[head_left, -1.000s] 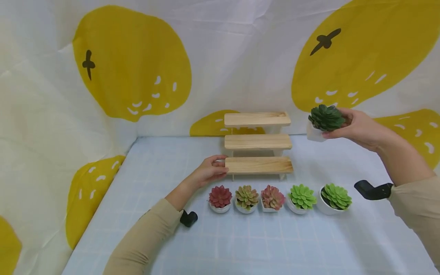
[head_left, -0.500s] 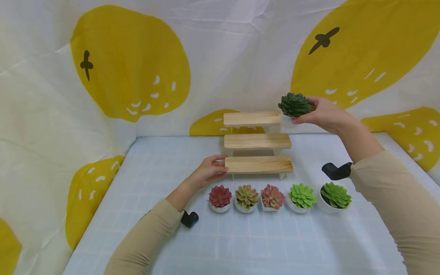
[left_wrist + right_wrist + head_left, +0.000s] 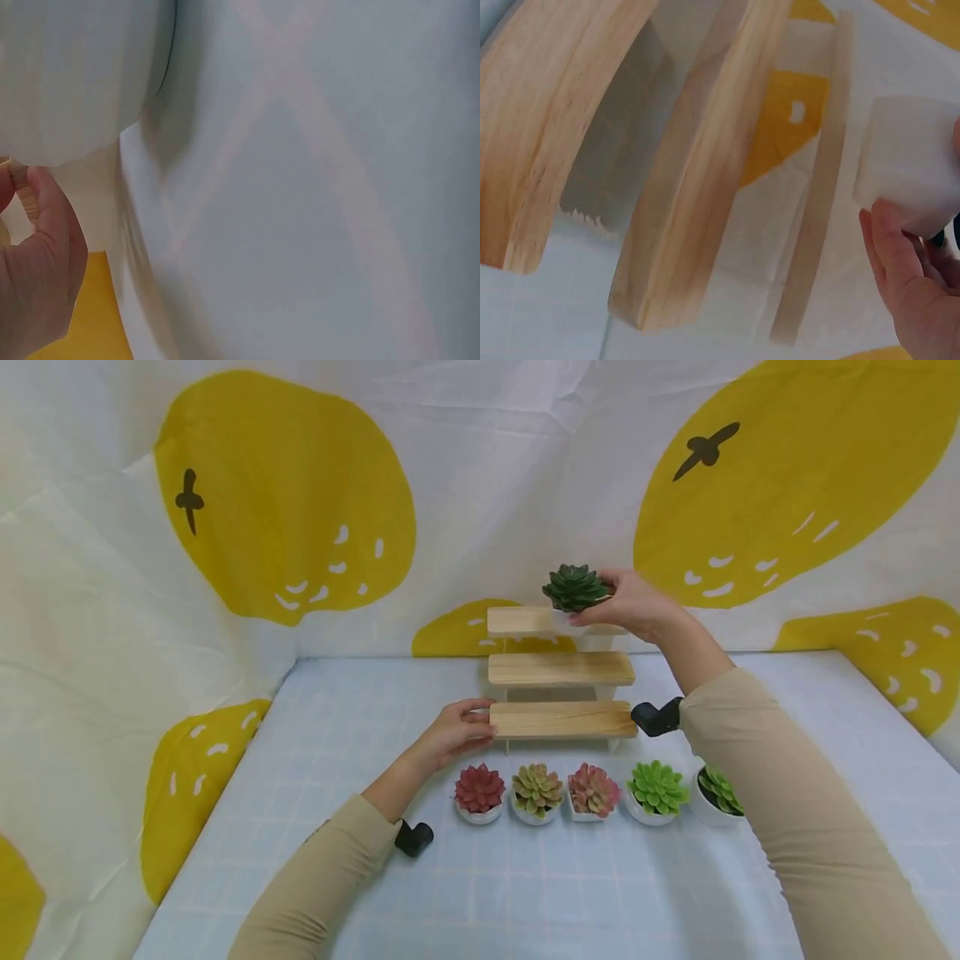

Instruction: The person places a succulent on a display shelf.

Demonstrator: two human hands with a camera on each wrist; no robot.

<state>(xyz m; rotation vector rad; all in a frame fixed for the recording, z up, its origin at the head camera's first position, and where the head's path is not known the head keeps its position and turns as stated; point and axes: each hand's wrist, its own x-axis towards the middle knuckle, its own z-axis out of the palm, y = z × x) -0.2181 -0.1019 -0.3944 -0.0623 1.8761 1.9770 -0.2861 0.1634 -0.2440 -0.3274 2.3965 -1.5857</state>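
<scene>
My right hand point(image 3: 637, 606) grips the white pot point(image 3: 907, 161) of a dark green succulent point(image 3: 574, 587) by its side. In the head view the pot appears in front of the top tier of a three-tier wooden stand point(image 3: 561, 669); the right wrist view shows a gap between pot and shelf. My left hand point(image 3: 453, 735) pinches the left end of the stand's bottom shelf point(image 3: 562, 720). In the left wrist view the fingers of that hand point(image 3: 45, 255) are seen at the left edge, the shelf end mostly hidden.
Before the stand runs a row of potted succulents: dark red point(image 3: 480, 789), yellowish-green point(image 3: 537, 792), pink point(image 3: 593, 791), bright green point(image 3: 657, 789) and another green one point(image 3: 718, 793), partly covered by the right sleeve. A lemon-print cloth point(image 3: 487, 485) hangs behind the checked blue tablecloth point(image 3: 360, 693).
My right hand has carried the dark green succulent leftward, from right of the stand to its top tier. The left hand stays on the bottom shelf.
</scene>
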